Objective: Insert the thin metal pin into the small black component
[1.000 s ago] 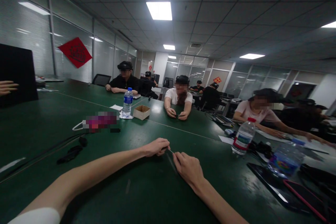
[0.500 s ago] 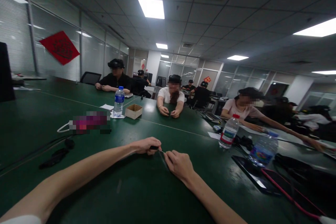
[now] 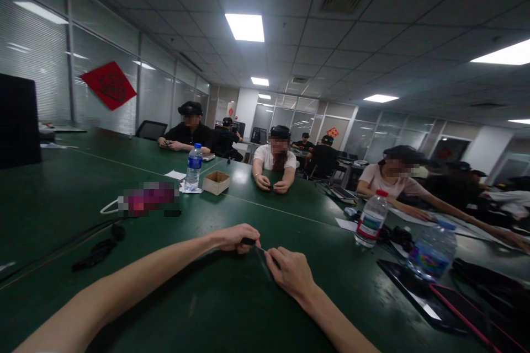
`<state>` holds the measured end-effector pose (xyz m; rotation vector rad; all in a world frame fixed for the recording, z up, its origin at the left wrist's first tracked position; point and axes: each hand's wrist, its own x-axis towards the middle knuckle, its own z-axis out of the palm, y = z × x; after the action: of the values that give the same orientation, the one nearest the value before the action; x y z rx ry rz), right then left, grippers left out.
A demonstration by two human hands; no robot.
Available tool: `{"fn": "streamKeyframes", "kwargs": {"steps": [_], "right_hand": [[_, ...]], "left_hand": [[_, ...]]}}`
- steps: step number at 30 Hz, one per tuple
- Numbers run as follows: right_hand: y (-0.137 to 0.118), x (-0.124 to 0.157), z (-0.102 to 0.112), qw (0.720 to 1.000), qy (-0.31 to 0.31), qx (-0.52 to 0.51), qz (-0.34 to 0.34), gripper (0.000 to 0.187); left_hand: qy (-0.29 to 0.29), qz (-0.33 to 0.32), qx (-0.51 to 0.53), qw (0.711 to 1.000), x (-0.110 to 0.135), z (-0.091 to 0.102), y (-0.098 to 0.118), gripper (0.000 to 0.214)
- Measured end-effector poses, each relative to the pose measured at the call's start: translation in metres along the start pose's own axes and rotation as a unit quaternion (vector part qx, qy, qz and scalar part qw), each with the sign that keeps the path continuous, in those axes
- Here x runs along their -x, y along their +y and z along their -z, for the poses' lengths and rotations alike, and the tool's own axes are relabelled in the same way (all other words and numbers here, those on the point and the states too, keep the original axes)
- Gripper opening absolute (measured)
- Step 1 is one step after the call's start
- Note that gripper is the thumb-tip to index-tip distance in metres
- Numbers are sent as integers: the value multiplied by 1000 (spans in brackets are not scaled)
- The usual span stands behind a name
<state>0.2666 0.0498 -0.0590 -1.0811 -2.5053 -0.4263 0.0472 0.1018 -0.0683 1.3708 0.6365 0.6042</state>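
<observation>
My left hand (image 3: 239, 237) is closed around a small black piece (image 3: 248, 241), which pokes out between the thumb and fingers. A thin, pale, shiny strip (image 3: 261, 252) runs from there toward my right hand (image 3: 292, 273), whose thumb and forefinger are pinched on its other end. The strip is narrow and blurred, so its kind is unclear. Both hands are close together just above the green table (image 3: 223, 300), fingertips a short gap apart.
Ahead stand a small open cardboard box (image 3: 216, 183) and a blue-capped water bottle (image 3: 193, 170). On the right are a red-capped bottle (image 3: 371, 220), a larger bottle (image 3: 431, 253) and a black tablet-like slab (image 3: 397, 281). A person (image 3: 274, 162) sits opposite.
The camera view has shifted, so everything appears a little lower and farther right. My hands keep the same hold on the black piece and the strip, with little visible movement between them.
</observation>
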Motion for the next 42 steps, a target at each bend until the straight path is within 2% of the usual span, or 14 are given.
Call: {"fn": "streamKeyframes", "kwargs": {"steps": [3, 8, 14, 20, 27, 30, 32, 36, 39, 42], "right_hand": [[-2, 0, 2, 1000, -4, 1, -2, 43], [-7, 0, 5, 999, -25, 7, 27, 43], [-1, -2, -3, 997, 7, -6, -80, 42], [0, -3, -4, 993, 3, -22, -114, 40], [-1, -4, -2, 990, -8, -14, -137, 39], [0, -5, -2, 987, -12, -12, -163, 37], [1, -6, -1, 983, -14, -13, -182, 37], [2, -6, -2, 979, -19, -41, -199, 39], [2, -6, -2, 978, -28, -44, -204, 39], [2, -6, -3, 977, -31, -24, -211, 39]], "left_hand": [[12, -10, 3, 1000, -1, 1, -1, 36], [76, -25, -1, 997, -6, 1, -4, 39], [82, -87, 61, 991, -8, 0, -9, 29], [87, -82, 77, 990, -8, 3, -9, 34], [74, -106, 34, 991, -11, 0, -12, 38], [77, -78, -90, 990, -8, 3, -2, 31], [74, -48, -232, 969, -3, 4, 11, 22], [92, -43, -485, 869, 15, -8, 36, 5], [83, -6, -561, 823, 28, -28, 38, 18], [72, 10, -578, 812, 37, -45, 29, 30]]}}
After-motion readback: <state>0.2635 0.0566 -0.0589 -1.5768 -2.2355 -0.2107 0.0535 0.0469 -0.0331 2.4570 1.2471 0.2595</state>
